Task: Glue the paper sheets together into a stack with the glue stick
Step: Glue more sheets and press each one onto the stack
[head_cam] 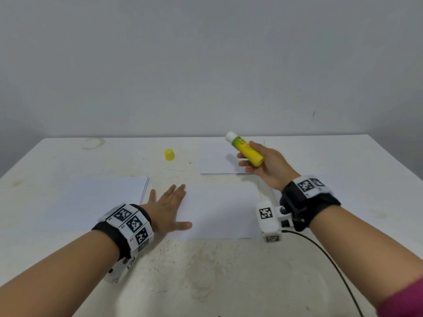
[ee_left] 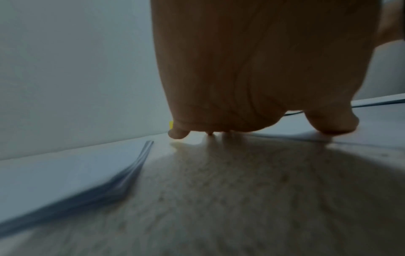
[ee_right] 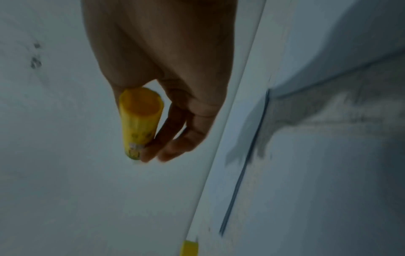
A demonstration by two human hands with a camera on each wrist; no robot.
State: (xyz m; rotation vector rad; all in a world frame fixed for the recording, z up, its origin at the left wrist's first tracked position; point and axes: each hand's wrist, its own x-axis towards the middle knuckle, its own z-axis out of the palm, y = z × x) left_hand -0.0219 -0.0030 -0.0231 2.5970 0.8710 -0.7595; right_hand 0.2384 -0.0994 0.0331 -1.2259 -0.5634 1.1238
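My right hand holds the yellow glue stick in the air over the table's far right, its uncapped white tip pointing up and left; the right wrist view shows the glue stick from its base end, held by thumb and fingers. My left hand lies flat with fingers spread on the left edge of a single white sheet in the middle of the table. A stack of white sheets lies to the left, and the left wrist view shows that stack blurred. A smaller pile of sheets sits at the back.
The yellow cap stands on the table behind the middle sheet. A black cable runs from my right wrist toward the near right corner. The white table is stained and meets a grey wall at the back.
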